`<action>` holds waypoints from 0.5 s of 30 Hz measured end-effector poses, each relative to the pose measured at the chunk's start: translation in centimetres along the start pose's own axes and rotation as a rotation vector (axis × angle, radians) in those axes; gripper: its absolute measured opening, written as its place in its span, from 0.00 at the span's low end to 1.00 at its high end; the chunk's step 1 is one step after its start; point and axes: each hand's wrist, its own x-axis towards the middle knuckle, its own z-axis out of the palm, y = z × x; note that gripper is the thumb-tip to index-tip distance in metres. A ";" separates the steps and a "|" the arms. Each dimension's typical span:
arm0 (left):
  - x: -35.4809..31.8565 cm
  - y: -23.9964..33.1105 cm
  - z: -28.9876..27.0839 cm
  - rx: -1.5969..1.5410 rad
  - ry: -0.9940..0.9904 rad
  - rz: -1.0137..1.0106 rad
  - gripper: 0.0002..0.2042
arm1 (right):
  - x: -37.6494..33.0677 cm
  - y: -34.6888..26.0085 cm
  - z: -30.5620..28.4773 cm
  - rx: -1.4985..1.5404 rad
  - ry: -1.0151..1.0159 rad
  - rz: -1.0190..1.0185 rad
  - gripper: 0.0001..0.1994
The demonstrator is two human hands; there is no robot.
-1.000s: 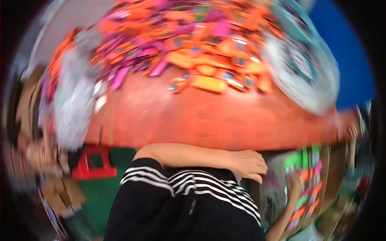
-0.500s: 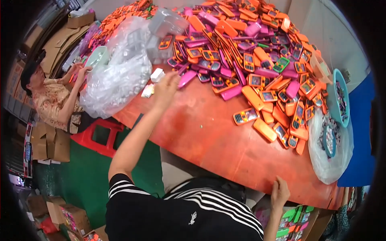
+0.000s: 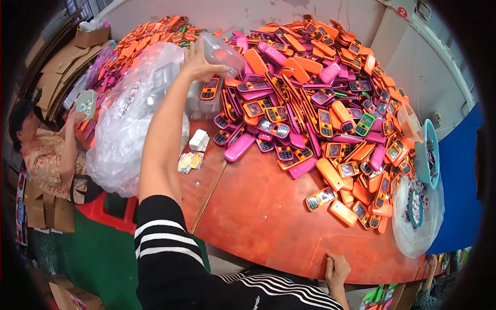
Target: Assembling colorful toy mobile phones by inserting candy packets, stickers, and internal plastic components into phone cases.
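Observation:
My left hand (image 3: 199,58) reaches far across the round red table (image 3: 258,217) and closes on a clear plastic container (image 3: 223,50) at the near edge of the phone heap. The heap (image 3: 320,98) is made of a great many orange and pink keypad phones, spread over the table's far and right side. At the table's near edge my right hand (image 3: 337,268) lies with its fingers curled over the rim. My striped black-and-white sleeve (image 3: 165,243) fills the lower middle.
A big crumpled clear plastic bag (image 3: 132,113) lies left of my arm. A small white box (image 3: 199,139) and some cards (image 3: 188,161) sit on the table. A teal basin (image 3: 429,155) and a bag of small parts (image 3: 416,217) stand at right. Another person (image 3: 49,150) sits at left by cardboard (image 3: 57,67).
My left arm has stretched from in front of my body out across the table to the clear container. My right hand has settled on the near rim. The view has tipped up.

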 end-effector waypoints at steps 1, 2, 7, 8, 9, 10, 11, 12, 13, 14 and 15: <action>1.0 0.0 -0.5 -0.053 -0.018 0.013 0.67 | 0.0 0.0 0.1 -0.006 -0.013 0.005 0.05; 2.3 -0.5 -0.9 -0.103 -0.031 0.024 0.67 | 0.1 0.1 0.3 0.007 -0.008 -0.004 0.06; 4.4 -2.2 -1.2 -0.215 -0.197 0.073 0.68 | 0.1 0.7 0.6 -0.017 -0.032 0.001 0.06; 4.1 -1.4 -2.0 -0.185 -0.234 0.072 0.67 | 0.0 0.6 0.5 -0.023 -0.028 0.010 0.06; 3.7 -1.3 -2.9 -0.145 -0.265 0.060 0.67 | 0.1 0.5 0.5 -0.018 -0.029 0.008 0.06; 3.9 -1.2 -2.8 -0.126 -0.257 0.079 0.65 | 0.1 0.4 0.4 -0.014 -0.036 0.002 0.06; 3.8 -1.2 -2.7 -0.151 -0.227 0.085 0.64 | 0.1 0.4 0.3 -0.017 -0.028 0.006 0.06; 3.7 -0.9 -2.4 -0.179 -0.196 0.094 0.63 | 0.2 0.3 0.3 -0.022 -0.016 0.011 0.05; 3.0 -0.8 -1.9 -0.212 -0.143 0.125 0.61 | 0.3 0.2 0.4 -0.017 -0.018 0.001 0.05; 2.9 -1.5 -1.3 -0.233 -0.071 0.137 0.60 | 0.3 0.1 0.4 -0.015 -0.022 0.009 0.05; 2.5 -1.5 -0.9 -0.258 -0.001 0.150 0.59 | 0.3 0.0 0.3 -0.016 -0.028 0.020 0.05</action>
